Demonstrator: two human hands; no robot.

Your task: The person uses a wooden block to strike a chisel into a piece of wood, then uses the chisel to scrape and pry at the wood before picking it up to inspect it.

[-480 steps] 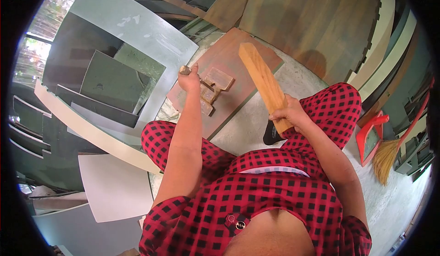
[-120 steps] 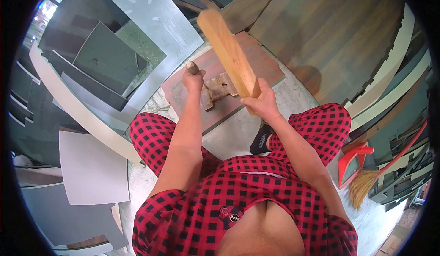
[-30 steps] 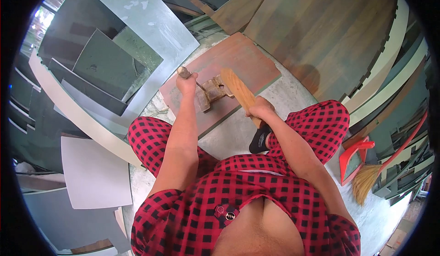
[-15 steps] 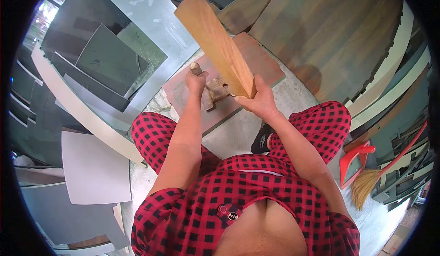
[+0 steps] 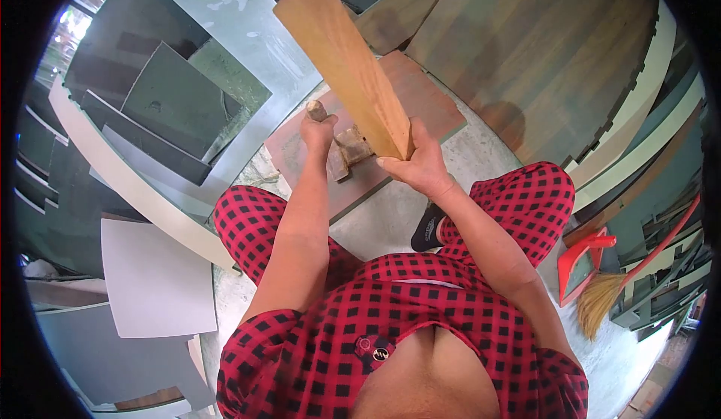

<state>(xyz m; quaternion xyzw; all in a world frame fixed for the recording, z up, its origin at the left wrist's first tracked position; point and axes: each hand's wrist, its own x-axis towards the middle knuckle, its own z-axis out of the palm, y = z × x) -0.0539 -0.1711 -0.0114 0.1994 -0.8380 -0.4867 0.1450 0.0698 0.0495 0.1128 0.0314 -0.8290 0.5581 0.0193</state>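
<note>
Two hands: right hand (image 5: 422,165) raises plank (image 5: 344,62), left hand (image 5: 318,131) grips chisel (image 5: 316,110).

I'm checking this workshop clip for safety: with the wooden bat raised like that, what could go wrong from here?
1. The left hand grips the tool handle right beside the small wood pieces; a stray blow from the raised wooden bat in the right hand could hit the fingers.
2. The pieces lie loose on the reddish board, so they might jump or split.
</note>
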